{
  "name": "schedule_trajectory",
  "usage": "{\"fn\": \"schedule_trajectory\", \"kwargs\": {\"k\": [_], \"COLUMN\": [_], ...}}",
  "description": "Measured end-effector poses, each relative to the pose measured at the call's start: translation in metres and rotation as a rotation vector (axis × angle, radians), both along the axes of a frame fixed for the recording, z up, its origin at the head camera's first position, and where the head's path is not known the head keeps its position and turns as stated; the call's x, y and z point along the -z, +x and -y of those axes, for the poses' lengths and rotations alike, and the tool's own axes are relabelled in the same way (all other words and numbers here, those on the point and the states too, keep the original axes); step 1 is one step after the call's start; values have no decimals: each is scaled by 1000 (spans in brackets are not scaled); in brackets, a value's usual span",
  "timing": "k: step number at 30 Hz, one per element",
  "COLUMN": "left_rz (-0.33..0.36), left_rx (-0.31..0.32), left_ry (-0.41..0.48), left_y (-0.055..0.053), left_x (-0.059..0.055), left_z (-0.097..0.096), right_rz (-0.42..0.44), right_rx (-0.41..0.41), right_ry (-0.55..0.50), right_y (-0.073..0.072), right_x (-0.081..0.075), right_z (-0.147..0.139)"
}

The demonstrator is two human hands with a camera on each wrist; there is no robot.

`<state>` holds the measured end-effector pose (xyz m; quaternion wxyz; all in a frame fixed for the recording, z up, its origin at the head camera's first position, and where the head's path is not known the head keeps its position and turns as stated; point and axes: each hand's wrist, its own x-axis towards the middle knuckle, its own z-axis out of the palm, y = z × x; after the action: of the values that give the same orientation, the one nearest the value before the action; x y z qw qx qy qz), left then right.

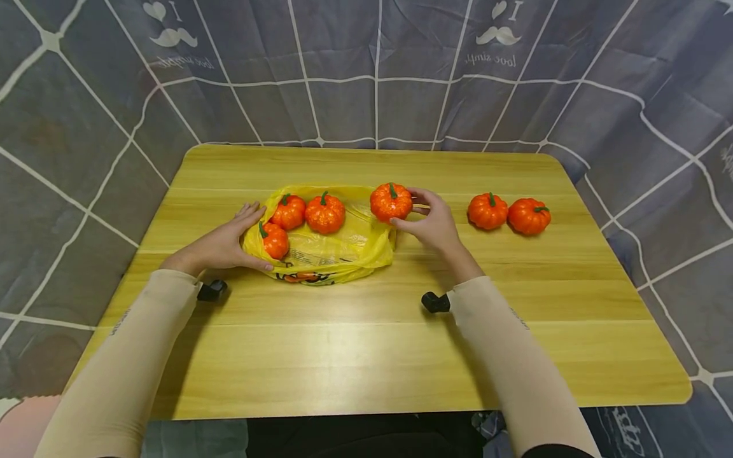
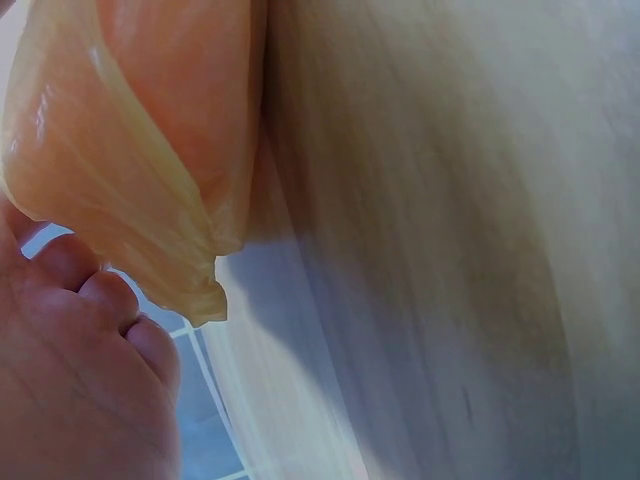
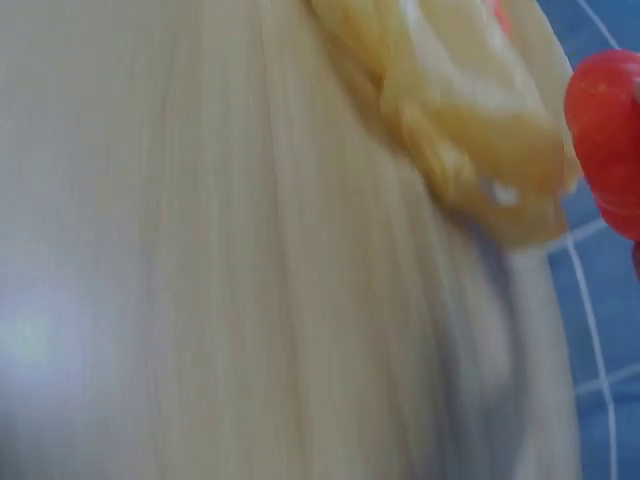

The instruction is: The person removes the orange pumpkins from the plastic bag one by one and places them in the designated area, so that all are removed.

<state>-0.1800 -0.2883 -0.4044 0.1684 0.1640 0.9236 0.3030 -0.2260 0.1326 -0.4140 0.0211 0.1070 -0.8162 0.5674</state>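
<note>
Pumpkin (image 1: 391, 202) sits pinched in right hand (image 1: 433, 221) at right rim of bag (image 1: 371, 249); left hand (image 1: 224, 243) spread against its left side. Filling step, likely; next calls for lowering, letting go.

I count six orange pumpkins (image 1: 391, 205), six green stems (image 1: 323, 198): three in the bag, one in my right hand (image 1: 433, 224), two on the table to the right. One yellow bag (image 1: 366, 256). One table (image 1: 321, 362). Hands, two: that right plus my left hand (image 1: 228, 243). Two beige sleeves (image 1: 128, 353). Two black wrist pieces (image 1: 212, 291). Two white moustache prints (image 1: 174, 38), two heart prints (image 1: 154, 10).
</note>
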Motion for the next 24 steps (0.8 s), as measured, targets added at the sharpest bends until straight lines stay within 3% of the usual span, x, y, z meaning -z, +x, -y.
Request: {"fn": "schedule_trajectory", "kwargs": {"k": [7, 16, 20, 24], "left_rz": [8, 3, 2, 2], "left_rx": [7, 9, 10, 12], "left_ry": [-14, -2, 0, -2], "left_y": [1, 0, -1, -2], "left_x": [2, 2, 3, 4], "left_z": [3, 2, 2, 2], "right_rz": [-25, -3, 3, 13], "right_rx": [165, 394, 444, 443], "right_ry": [37, 96, 146, 215], "right_y": [1, 0, 0, 1], "right_x": [15, 24, 24, 24], "right_z": [-25, -49, -55, -58]}}
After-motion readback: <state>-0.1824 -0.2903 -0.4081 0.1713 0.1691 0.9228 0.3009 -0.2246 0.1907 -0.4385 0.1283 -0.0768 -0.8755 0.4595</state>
